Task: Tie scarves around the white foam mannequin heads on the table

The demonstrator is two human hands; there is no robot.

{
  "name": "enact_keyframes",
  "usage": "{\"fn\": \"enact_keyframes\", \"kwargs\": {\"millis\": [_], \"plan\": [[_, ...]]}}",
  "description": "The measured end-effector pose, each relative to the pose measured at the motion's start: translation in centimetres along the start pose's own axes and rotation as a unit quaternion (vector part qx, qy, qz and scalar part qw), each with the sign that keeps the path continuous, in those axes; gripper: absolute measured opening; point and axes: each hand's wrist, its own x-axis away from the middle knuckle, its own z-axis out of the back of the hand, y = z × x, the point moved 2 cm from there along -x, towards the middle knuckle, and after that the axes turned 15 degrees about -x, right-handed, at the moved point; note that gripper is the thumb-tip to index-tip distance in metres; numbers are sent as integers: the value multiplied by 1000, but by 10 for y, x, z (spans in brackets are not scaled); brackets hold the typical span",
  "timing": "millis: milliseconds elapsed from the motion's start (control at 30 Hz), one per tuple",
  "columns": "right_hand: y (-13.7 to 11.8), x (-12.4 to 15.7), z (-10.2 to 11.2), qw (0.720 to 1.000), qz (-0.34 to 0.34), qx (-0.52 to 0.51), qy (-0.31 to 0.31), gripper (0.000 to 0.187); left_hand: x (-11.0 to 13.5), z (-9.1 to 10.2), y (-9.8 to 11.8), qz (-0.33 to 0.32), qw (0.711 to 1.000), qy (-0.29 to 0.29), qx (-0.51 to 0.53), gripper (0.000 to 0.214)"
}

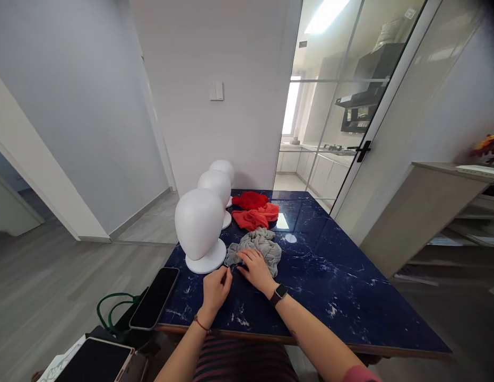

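Blue tabletop (330, 276): white heads (198, 223) beside grey cloth (259, 241)

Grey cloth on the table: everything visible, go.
The grey cloth looks like soft, thin fabric, crumpled into a loose, many-folded heap; its full shape is hidden. It lies on the dark blue table, to the right of the nearest white head. The right hand rests over its near side; the left hand is at its near-left edge, contact unclear.

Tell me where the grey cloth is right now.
In the head view, the grey cloth lies on the blue table, just right of the nearest white mannequin head, nearer than the coral cloth, partly under the right hand.
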Motion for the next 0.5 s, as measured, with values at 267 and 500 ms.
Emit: {"fn": "enact_keyframes", "kwargs": {"millis": [267,500], "plan": [[4,4,7,983,-136,115,-49,53,38,35,-3,18,968,-234,94,41],[7,32,37,954,-250,157,-58,22,131,82,-16,133,951,-235,152,42]]}}
